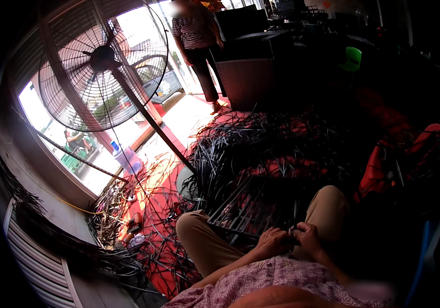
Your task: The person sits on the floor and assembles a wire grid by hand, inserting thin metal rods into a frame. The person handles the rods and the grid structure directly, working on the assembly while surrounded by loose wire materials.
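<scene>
Close together in front of my lap are my left hand (273, 242) and my right hand (308, 237), both with curled fingers. A thin dark strip (296, 209) rises from between them, and my right fingers pinch it near its lower end. My left fingers are closed at the edge of a dark piece of strip work (238, 208) that lies between my knees. Long pale-edged strips run across this piece in rows. Deep shadow hides its right part and exactly what my left fingertips grip.
A tangle of loose dark strips (220, 149) covers the red floor (161, 256) ahead. A large stand fan (103, 59) rises at the left. A person (197, 41) stands by a dark box-shaped piece (245, 77). A green chair (352, 59) is far right.
</scene>
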`<state>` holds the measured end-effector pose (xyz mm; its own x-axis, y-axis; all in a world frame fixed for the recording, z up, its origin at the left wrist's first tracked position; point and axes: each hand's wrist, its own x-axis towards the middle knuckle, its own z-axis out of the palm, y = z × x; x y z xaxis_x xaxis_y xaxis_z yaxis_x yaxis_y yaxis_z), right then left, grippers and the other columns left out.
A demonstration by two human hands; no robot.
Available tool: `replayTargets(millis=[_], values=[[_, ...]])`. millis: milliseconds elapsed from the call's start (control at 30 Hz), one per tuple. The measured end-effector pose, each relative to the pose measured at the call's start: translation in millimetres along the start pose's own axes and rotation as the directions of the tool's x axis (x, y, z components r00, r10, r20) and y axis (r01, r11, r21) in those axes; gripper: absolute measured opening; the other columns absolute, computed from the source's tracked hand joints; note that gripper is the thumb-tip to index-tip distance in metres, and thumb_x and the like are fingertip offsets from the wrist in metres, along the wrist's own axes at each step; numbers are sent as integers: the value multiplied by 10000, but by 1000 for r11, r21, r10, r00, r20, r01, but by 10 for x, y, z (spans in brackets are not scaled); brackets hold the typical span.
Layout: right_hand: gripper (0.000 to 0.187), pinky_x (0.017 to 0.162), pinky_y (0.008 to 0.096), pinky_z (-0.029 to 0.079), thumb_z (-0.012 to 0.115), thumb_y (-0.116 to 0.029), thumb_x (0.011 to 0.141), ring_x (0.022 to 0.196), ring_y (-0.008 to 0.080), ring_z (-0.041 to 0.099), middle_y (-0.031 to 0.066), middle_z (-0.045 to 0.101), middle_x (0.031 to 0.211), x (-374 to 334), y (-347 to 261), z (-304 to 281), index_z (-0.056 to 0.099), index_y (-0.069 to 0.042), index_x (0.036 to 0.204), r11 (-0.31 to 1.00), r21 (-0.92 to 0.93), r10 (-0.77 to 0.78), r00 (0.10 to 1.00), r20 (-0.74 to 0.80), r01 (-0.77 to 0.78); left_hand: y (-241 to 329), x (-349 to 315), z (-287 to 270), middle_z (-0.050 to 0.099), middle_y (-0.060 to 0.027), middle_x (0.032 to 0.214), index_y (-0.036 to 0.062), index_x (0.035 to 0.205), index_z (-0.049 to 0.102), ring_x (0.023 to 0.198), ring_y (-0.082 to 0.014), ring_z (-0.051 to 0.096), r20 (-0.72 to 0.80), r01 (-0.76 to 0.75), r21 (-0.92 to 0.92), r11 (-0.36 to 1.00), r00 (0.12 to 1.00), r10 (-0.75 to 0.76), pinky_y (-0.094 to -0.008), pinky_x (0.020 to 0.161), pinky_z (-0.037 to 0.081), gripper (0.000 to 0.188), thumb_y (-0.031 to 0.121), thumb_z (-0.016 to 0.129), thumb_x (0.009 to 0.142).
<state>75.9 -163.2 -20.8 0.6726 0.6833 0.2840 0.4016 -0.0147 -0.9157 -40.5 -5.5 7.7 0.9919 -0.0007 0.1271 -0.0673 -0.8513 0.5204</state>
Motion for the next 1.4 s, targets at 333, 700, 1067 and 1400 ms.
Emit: replayTargets(millis=[333,700,1067,1400], values=[[60,629,231,486,663,-18,854,700,47,586,-9,674,766,24,58,8,696,-1,901,998,42,44,998,36,-46,-27,15,59,660,-82,894,122,963,675,920,-280,643,-10,-4,28,1000,1000,4,-415,856,476,271,271,760,754],[59,607,211,486,687,-27,878,674,46,587,-5,669,767,50,-47,3,698,-2,931,946,105,299,952,70,-305,-95,-15,130,648,-94,876,105,959,657,893,-295,636,-121,-58,-45,997,991,53,-421,823,478,299,256,778,731],[154,518,217,431,758,-105,838,547,65,566,10,666,731,1461,-822,-887,694,-34,959,785,540,291,950,111,-303,20,-6,86,661,-108,817,83,840,652,881,-293,649,-137,31,-4,1000,990,-31,-408,821,483,286,309,766,705],[108,458,206,411,703,-118,914,504,80,568,54,680,737,548,-504,-424,688,-12,900,800,391,426,890,161,-454,64,9,-28,630,-92,808,112,875,650,853,-290,638,-191,6,-62,998,981,-17,-408,793,485,175,224,713,756]])
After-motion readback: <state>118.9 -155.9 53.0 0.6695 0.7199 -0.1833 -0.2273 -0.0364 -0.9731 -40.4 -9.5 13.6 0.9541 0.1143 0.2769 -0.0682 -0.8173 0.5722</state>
